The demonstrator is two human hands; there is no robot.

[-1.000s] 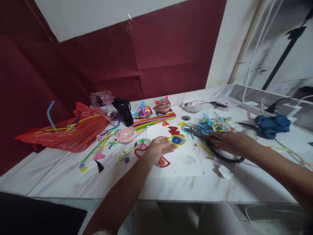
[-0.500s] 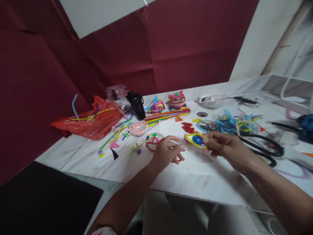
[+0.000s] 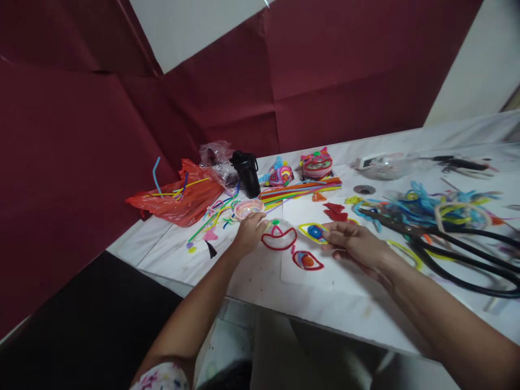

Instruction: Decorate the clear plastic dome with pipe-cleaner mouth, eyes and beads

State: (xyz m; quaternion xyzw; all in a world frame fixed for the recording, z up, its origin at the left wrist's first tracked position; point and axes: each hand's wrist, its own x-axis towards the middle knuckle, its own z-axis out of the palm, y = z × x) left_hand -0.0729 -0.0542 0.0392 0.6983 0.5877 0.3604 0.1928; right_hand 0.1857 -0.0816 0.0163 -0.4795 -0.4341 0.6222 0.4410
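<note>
Between the fingers and thumb of my right hand (image 3: 353, 244) is a yellow-rimmed eye shape (image 3: 313, 233) with a blue centre, held above white paper. My left hand (image 3: 249, 234) reaches over the table just in front of a pink coiled ring (image 3: 248, 208); its fingers are bent and partly hidden, and what they touch cannot be made out. Right of it lies a clear round piece with a red mouth outline (image 3: 279, 241) and a green dot. Nearer me on the paper rests a red-rimmed eye shape (image 3: 307, 261) with an orange centre.
Large black-handled scissors (image 3: 418, 233) and a tangle of blue pipe cleaners (image 3: 422, 200) lie at the right. Behind are a black bottle (image 3: 247, 174), a pipe-cleaner bundle (image 3: 300, 190) and two decorated pieces. A red plastic bag (image 3: 190, 197) lies at the left.
My left hand has moved left, away from the red shapes, towards the pink ring, uncovering the red-rimmed eye. My right hand still holds the yellow-rimmed eye. The view has shifted.
</note>
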